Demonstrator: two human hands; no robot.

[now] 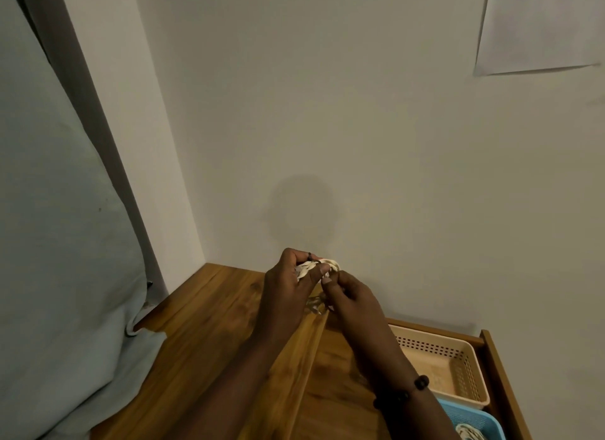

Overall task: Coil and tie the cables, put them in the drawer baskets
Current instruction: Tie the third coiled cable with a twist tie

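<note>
A coiled white cable (329, 264) is held up above the wooden cabinet top, near the wall. My left hand (288, 292) grips its left side, fingers curled around the coil, and a thin dark tie (315, 260) loops over the coil by the fingertips. My right hand (355, 300) pinches the coil from the right and below. More pale cable strands (313, 305) show under the hands. In the open drawer at the right sit a beige basket (471, 354) and a blue basket (487, 421). Another coiled white cable (469, 433) lies in the blue one.
The wooden cabinet top (209, 335) fills the lower middle. A pale grey cushion or mattress (55, 259) presses against its left edge. White walls meet in a corner behind. A paper sheet (540, 30) hangs on the wall at the upper right. The drawer's wooden side (501, 384) runs along the right.
</note>
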